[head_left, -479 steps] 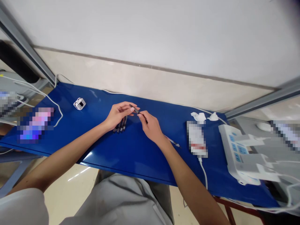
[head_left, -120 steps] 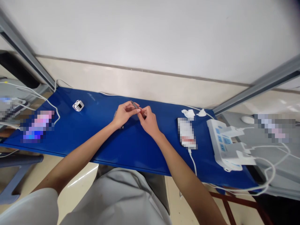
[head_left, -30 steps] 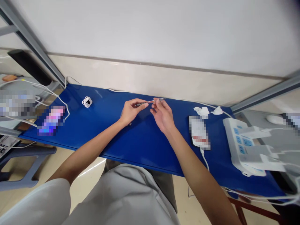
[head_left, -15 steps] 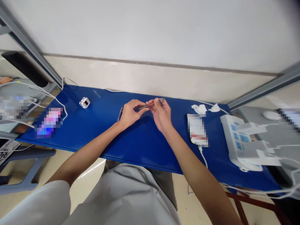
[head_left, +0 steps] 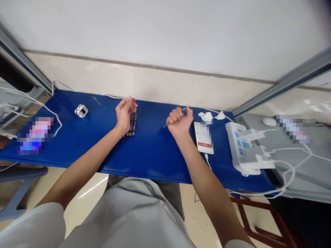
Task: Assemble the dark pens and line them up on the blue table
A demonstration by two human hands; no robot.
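My right hand (head_left: 179, 121) is closed around a dark pen (head_left: 167, 124). The pen's pointed end sticks out on the left, and its other end shows by my thumb at the top. To the left, my left hand (head_left: 124, 114) is raised over the table with loosely bent fingers and nothing visible in them. Close beside and partly behind it, several dark pens (head_left: 133, 125) lie side by side on the blue table (head_left: 152, 155). My left hand covers part of these pens.
A white earbud case (head_left: 81, 111) and a blurred phone (head_left: 36, 135) lie at left. At right are a phone (head_left: 203, 137) on a cable, crumpled tissues (head_left: 206, 117) and a white power strip (head_left: 239, 148) with plugs. A wall (head_left: 155, 82) runs along the back.
My hands have moved apart; both were on the pen before. My left hand has let go and moved left, uncovering the row of pens. The view has shifted to the right.
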